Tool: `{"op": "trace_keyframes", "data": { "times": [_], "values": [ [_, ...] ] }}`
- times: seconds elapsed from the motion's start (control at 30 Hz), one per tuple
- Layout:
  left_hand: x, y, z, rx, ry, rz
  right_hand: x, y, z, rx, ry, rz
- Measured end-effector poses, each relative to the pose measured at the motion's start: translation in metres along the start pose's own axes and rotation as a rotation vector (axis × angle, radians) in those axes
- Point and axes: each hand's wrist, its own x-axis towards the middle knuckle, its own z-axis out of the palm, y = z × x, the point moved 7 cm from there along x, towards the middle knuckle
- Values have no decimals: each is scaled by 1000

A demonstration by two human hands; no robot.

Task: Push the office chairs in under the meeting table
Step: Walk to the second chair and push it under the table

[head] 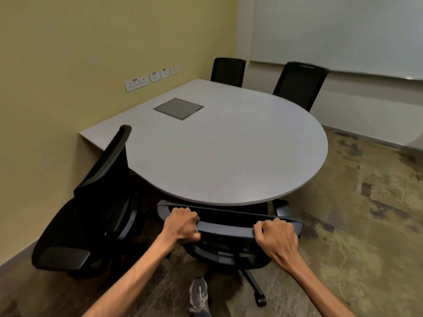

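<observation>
Both of my hands are clamped on the top rail of the black mesh-backed office chair in front of me [229, 227]. My left hand [183, 224] has its fingers curled over the left end of the rail, fist closed tight around it. My right hand [275, 234] grips the right end the same way, knuckles up, fully wrapped on the bar. That chair sits at the near, rounded end of the pale grey counter with the semicircular end [229, 152]; its seat is hidden beneath the counter's edge, and its backrest stands just beside that edge. One grey armrest shows to the right of the backrest, and a caster leg of the base pokes out toward me on the floor.

To my left, a second black mesh office chair with padded armrests [96, 213] stands turned sideways, its backrest touching or nearly touching the counter's edge; I cannot tell which. Two more black mesh-backed chairs sit on the far side: one by the yellow wall corner [227, 72], one further right [299, 85] below the whiteboard [338, 33].

A dark grey square cable hatch [178, 108] is set flush in the counter top. White wall sockets [150, 80] line the yellow wall. My grey sneaker [199, 296] rests on the mottled brown carpet [354, 225].
</observation>
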Motion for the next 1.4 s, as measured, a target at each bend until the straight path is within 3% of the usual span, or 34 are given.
{"op": "trace_keyframes", "data": {
  "times": [0.3, 0.63, 1.03, 1.4],
  "values": [
    [-9, -15, 8, 7, 101, -1, 6, -12, 12, -11, 3, -15],
    [50, -77, 1, 17, 18, 14, 66, -43, 40, 32, 6, 17],
    [110, -54, -9, -24, 26, 63, 126, 1, 40, -56, 33, -19],
    [111, -49, -12, -44, 45, 10, 137, 7, 42, -33, 46, -79]
  ]
}}
